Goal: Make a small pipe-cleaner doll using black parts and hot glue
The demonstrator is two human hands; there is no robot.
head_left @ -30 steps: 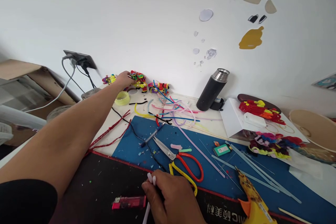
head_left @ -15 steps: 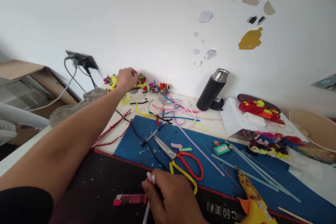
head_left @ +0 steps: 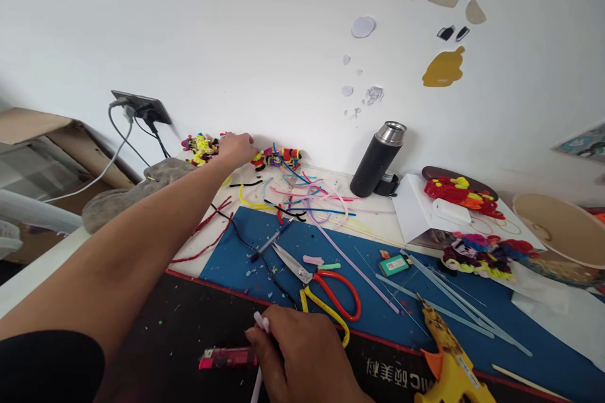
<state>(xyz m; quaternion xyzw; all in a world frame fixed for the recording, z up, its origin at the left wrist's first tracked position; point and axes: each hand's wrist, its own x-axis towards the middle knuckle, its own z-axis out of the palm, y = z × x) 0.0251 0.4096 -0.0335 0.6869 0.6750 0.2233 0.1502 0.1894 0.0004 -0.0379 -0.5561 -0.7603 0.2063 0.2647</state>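
Observation:
My left hand (head_left: 237, 148) reaches to the back of the table, over a row of small colourful pipe-cleaner figures (head_left: 203, 148). Its fingertips are bent down behind the hand, and what they touch is hidden. Near the front edge my right hand (head_left: 302, 349) pinches a pale lilac pipe cleaner (head_left: 256, 385), whose folded end pokes up between thumb and forefinger. Scissors (head_left: 302, 274) with red and yellow handles lie just beyond the right hand. To its left is a pink lighter (head_left: 227, 357).
Loose pipe cleaners (head_left: 307, 195) spread behind the blue mat (head_left: 359, 271). A black flask (head_left: 379, 160) stands by the wall. At the right are a yellow glue gun (head_left: 449, 359), clear glue sticks (head_left: 467, 302), a green box (head_left: 395, 265) and a white box (head_left: 416, 211).
My left hand has moved slightly right and down among the figures, now covering part of the red and green one. The view has shifted a little; my right hand keeps its pinch.

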